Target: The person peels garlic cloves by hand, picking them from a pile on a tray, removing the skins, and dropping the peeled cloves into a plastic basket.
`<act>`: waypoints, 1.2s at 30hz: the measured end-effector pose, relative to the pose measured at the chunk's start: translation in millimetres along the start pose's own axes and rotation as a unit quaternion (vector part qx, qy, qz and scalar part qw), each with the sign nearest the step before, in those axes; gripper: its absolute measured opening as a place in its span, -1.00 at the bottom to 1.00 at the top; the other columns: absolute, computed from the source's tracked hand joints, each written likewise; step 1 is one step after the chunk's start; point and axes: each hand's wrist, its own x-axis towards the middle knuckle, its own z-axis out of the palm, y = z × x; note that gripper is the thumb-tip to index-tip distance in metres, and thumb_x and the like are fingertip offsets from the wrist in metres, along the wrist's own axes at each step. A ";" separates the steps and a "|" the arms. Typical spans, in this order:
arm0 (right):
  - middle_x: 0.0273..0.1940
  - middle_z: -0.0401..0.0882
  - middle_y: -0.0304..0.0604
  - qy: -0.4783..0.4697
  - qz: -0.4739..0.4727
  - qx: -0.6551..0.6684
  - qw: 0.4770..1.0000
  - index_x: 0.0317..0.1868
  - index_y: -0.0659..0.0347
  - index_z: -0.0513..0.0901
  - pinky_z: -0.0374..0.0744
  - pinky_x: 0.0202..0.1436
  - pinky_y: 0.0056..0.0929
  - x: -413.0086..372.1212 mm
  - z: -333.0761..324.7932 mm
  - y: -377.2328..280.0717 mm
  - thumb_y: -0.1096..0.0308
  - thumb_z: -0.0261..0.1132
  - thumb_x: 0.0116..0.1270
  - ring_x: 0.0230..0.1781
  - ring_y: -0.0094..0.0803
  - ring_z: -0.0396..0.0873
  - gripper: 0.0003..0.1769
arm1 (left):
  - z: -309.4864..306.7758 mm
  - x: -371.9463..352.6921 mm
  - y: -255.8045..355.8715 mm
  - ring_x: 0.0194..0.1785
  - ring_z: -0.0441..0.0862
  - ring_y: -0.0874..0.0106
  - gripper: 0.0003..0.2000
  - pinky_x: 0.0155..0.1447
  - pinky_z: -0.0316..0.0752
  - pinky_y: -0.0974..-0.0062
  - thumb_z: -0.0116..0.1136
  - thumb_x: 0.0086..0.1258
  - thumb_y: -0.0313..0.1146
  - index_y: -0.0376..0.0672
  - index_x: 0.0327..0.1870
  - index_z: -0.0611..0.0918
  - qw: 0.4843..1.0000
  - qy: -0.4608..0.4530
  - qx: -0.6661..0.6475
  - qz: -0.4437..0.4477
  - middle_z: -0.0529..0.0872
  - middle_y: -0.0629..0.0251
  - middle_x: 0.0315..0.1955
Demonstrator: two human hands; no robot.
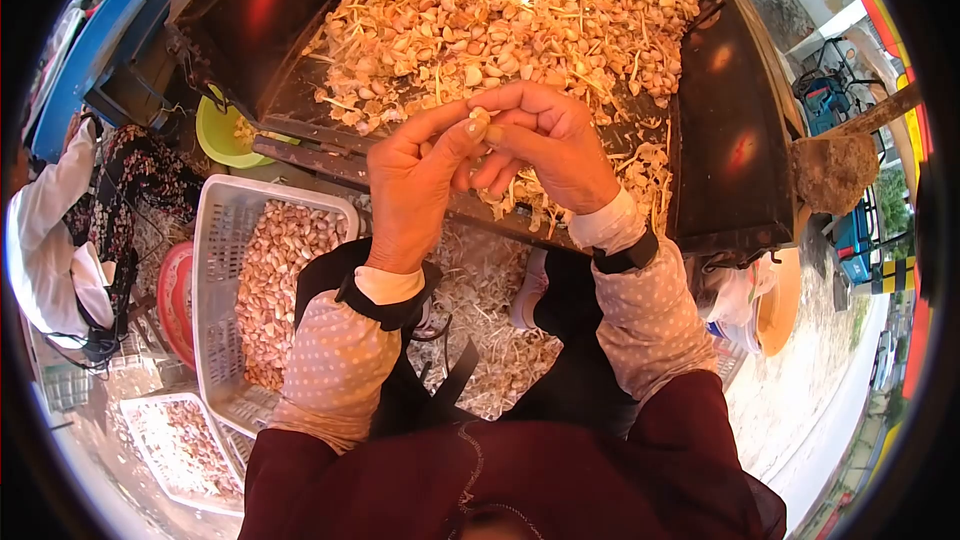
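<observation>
A small pale garlic clove (480, 116) is pinched between my two hands, over the near edge of a dark metal tray (725, 130). My left hand (415, 175) grips it between thumb and index finger. My right hand (550, 140) meets it from the other side, thumb and fingertips closed on the same clove. Heaped in the tray beyond my hands are garlic cloves (510, 15) mixed with dry skins and stalks. Loose papery skins (645, 180) lie by my right wrist.
A white plastic crate (212, 270) of garlic cloves stands at my left, with a smaller white crate (135, 415) below it. Further left are a yellow-green bowl (220, 130), a red basin (175, 300) and another person (55, 240). Skins cover the ground between my feet.
</observation>
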 end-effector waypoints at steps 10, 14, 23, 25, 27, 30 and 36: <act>-0.30 0.69 0.02 -0.017 -0.004 0.151 0.988 0.04 0.44 0.55 0.72 -0.42 -0.50 -5.5 7.5 -7.5 0.44 0.14 0.48 -0.44 -0.36 0.72 -0.75 | -2.2 -4.7 6.9 -0.57 0.40 0.71 -0.81 -0.51 0.23 0.74 0.17 0.47 -0.38 -0.30 -0.06 0.70 0.997 -0.030 -0.069 -0.011 0.64 0.44 -0.49; -0.31 0.69 0.01 0.001 -0.018 0.163 0.986 0.00 0.46 0.56 0.72 -0.44 -0.51 -6.4 10.4 -6.5 0.47 0.20 0.44 -0.46 -0.36 0.72 -0.78 | 3.8 -9.7 13.6 -0.57 0.40 0.71 -0.83 -0.52 0.23 0.75 0.21 0.43 -0.43 -0.29 -0.07 0.70 0.998 -0.004 -0.062 -0.009 0.65 0.42 -0.48; -0.42 0.63 0.43 -0.266 -0.221 0.208 0.915 -0.31 0.56 0.71 0.62 -0.64 -0.49 -44.7 39.4 -70.7 0.64 0.35 0.24 -0.65 -0.19 0.67 -0.92 | 0.1 -67.8 98.7 -0.22 0.74 0.34 -0.70 -0.24 0.61 0.56 0.33 0.20 -0.62 -0.33 -0.01 0.71 0.889 -0.339 0.142 0.274 0.71 0.09 -0.12; -0.44 0.57 0.51 -0.374 -0.236 0.182 0.878 -0.37 0.61 0.68 0.38 -0.77 -0.56 -48.3 42.3 -95.0 0.58 0.19 0.37 -0.78 -0.27 0.51 -0.77 | 6.1 -86.9 104.0 -0.41 0.73 0.37 -0.77 -0.34 0.59 0.59 0.32 0.20 -0.61 -0.42 -0.11 0.71 0.900 -0.352 0.073 0.246 0.75 0.13 -0.30; -0.45 0.56 0.50 -0.330 -0.298 0.247 0.861 -0.41 0.63 0.63 0.38 -0.78 -0.54 -66.1 56.0 -84.5 0.59 0.21 0.34 -0.78 -0.26 0.49 -0.79 | 16.0 -88.2 88.4 -0.65 0.64 0.39 -0.93 -0.61 0.47 0.54 0.17 0.28 -0.59 -0.31 -0.40 0.67 0.863 -0.383 -0.021 0.330 0.75 0.14 -0.50; -0.56 0.61 0.23 -0.258 -0.334 0.193 0.886 -0.43 0.48 0.71 0.29 -0.86 -0.65 -76.8 56.3 -84.3 0.64 0.36 0.19 -0.85 -0.47 0.44 -0.94 | 43.0 -85.9 80.3 -0.65 0.53 0.47 -0.77 -0.66 0.31 0.65 0.33 0.12 -0.63 -0.35 -0.16 0.72 0.835 -0.313 -0.080 0.445 0.62 0.07 -0.44; -0.50 0.59 0.36 -0.160 -0.301 0.135 0.930 -0.41 0.57 0.64 0.52 -0.68 -0.52 -82.0 52.5 -87.8 0.63 0.27 0.27 -0.70 -0.28 0.59 -0.88 | 25.5 -64.8 75.7 -0.55 0.65 0.41 -0.75 -0.58 0.47 0.66 0.36 0.14 -0.61 -0.41 -0.12 0.71 0.791 -0.418 -0.052 0.444 0.70 -0.04 -0.31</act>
